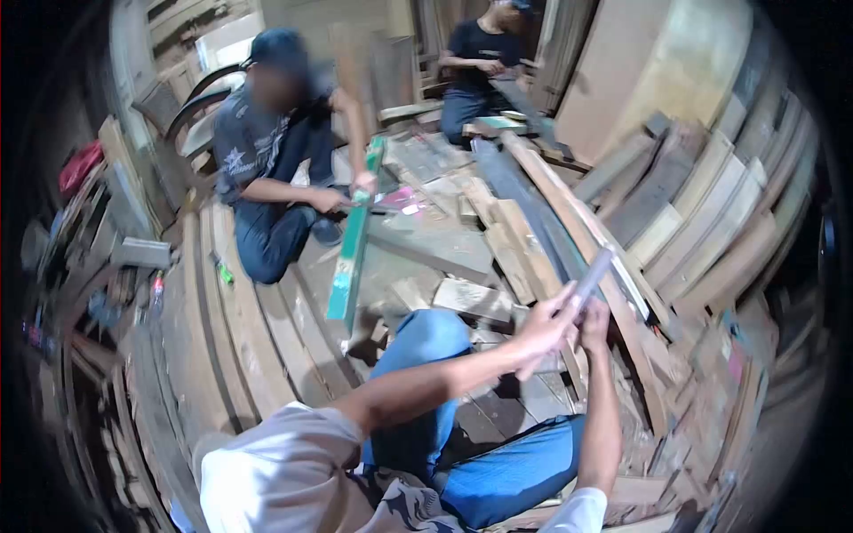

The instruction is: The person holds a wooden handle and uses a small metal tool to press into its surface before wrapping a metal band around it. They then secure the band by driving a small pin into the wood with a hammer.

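Note:
A narrow, flat grey piece is tilted, its upper end pointing up and right. My left hand has its fingers closed round this piece, above my bent legs. Close beside it on the right, my right hand is closed at the same piece, its fingers partly hidden. Long boards run on the floor just beyond both hands. A short pale wood block lies to the left of my hands.
One person sits at the upper left, hands at a long green bar. Another person sits at the back. Stacked planks stand at right; slats cover the left floor. A green-handled tool lies there.

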A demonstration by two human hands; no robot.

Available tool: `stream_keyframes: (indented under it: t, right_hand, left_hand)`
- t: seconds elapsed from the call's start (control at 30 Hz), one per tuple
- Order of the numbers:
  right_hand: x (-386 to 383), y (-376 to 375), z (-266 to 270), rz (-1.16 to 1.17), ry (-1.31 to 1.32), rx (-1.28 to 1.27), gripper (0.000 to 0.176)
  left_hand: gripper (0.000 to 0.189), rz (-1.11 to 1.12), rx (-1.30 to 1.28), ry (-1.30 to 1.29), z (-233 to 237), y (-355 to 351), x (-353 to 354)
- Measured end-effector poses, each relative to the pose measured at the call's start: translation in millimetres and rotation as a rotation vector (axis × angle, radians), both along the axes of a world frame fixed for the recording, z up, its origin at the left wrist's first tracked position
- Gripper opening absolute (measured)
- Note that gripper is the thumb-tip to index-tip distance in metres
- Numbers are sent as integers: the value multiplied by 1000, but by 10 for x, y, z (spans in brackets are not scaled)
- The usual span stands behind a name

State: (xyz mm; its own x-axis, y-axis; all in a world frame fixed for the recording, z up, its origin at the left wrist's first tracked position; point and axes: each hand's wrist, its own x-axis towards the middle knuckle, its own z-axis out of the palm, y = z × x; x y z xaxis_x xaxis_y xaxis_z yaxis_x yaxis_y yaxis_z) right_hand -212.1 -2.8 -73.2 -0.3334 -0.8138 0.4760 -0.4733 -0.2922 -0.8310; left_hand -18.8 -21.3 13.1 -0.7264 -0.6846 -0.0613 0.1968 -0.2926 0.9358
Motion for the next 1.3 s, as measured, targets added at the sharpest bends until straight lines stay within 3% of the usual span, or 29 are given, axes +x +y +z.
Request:
stream_keyframes:
  t: [0.1,0.2,0.23,0.3,0.33,0.37,0.43,0.47,0.53,0.6,0.63,0.7,0.73,0.77,0.83,0.87,0.97,1.03,1.1,1.17,1.2,1.3]
  right_hand:
    - [-182,-152,-223,-107,32,-120,52]
    - [-126,-24,129,-190,-150,-62,50]
    - [-319,67,115,-125,-90,68,45]
    - [-412,103,-95,-335,141,-123,45]
    - [-569,162,-145,-457,551,-50,51]
    - [-729,191,-202,-331,-5,-12,50]
    - [-827,393,-46,-397,-27,149,50]
    - [-596,479,237,-376,-76,99,50]
    - [-707,678,211,-339,-157,16,51]
    - [-300,886,715,-284,-138,-86,44]
    - [-242,970,701,-302,-127,-85,44]
    - [-173,1148,703,-449,79,-171,36]
    - [-6,1173,806,-515,293,-209,34]
    - [92,1294,982,-364,273,-36,37]
    - [334,1408,1153,-290,264,122,34]
    - [445,1400,1209,-394,326,205,32]
    - [576,1445,1265,-385,430,384,31]
    - [597,1459,1269,-276,547,378,33]
    - [740,1471,1287,-315,483,472,35]
    - [844,1469,1365,-285,477,492,35]
    - [860,1458,1380,-300,461,471,34]
    - [888,1554,1435,-316,420,511,34]
  left_hand:
    - [61,20,61,-11,-17,-17,-250]
    - [63,41,26,31,-36,8,-522]
    - [63,40,-8,46,-59,-6,-621]
    - [63,-22,56,36,85,54,-645]
    - [64,-36,55,48,84,54,-704]
    - [64,-54,55,56,73,80,-759]
    - [67,-77,158,84,192,189,-783]
    - [67,-103,160,92,264,256,-736]
    - [66,-172,144,211,401,377,-610]
    - [66,-237,86,247,430,444,-377]
    - [67,-238,11,246,428,473,-329]
    - [72,-260,-88,337,125,418,-395]
    - [71,-379,-34,250,225,278,-210]
    - [68,-377,-31,309,102,214,-208]
    - [62,-455,-24,169,134,37,42]
    - [62,-462,-33,169,63,17,93]
    - [60,-342,98,77,-127,37,220]
    - [58,-366,109,62,-111,41,295]
    - [53,-387,262,-26,-56,102,340]
    - [65,-476,200,33,25,109,413]
    - [69,-393,117,-60,-131,183,389]
    - [67,-556,226,-22,10,171,499]
